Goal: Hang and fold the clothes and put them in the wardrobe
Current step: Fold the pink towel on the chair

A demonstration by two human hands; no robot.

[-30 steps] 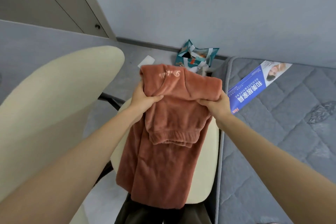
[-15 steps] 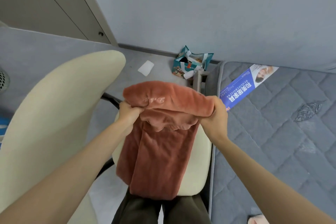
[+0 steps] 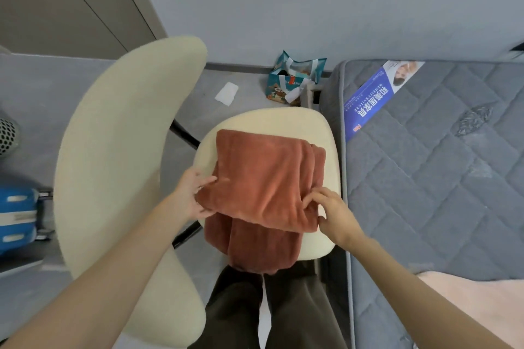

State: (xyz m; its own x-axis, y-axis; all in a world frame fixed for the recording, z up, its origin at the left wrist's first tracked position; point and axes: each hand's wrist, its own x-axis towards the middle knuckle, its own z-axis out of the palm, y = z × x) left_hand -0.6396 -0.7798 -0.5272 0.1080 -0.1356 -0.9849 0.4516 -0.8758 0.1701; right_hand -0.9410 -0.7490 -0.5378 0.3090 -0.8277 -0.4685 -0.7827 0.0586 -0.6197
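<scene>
- Half a second ago the fleece garment (image 3: 266, 178) was bunched in the air between both hands. Now its upper part is folded down flat over the rest, and the hands have dropped to its near corners.
- The garment is rust-coloured, thick and plush, with a soft nap and rounded folds. The top layer forms a rough rectangle, and two narrower lengths run out from under it and hang over the seat's front edge.
- It lies on the chair seat (image 3: 283, 119), a cream, padded, rounded-square cushion with a finely textured cover. The chair back (image 3: 122, 136) is a broad, curved shell in the same cream fabric.
- The left hand (image 3: 195, 195) grips the left edge of the folded layer, with the thumb on top and the fingers curled beneath.
- The right hand (image 3: 331, 212) pinches the near right corner, with bent fingertips on the upper face and the thumb at the edge below.
- Just beside the chair on the right is a grey mattress (image 3: 439, 178) quilted in diamonds, with a glossy blue printed label (image 3: 374, 96) lying on it.
- On the floor beyond the seat stand a crumpled teal bag (image 3: 295, 79) and a flat white slip of paper (image 3: 226, 93).
- A smooth wardrobe door (image 3: 56, 0) fills the upper left.
- A hard blue suitcase (image 3: 17, 221) sits at the left edge.
</scene>
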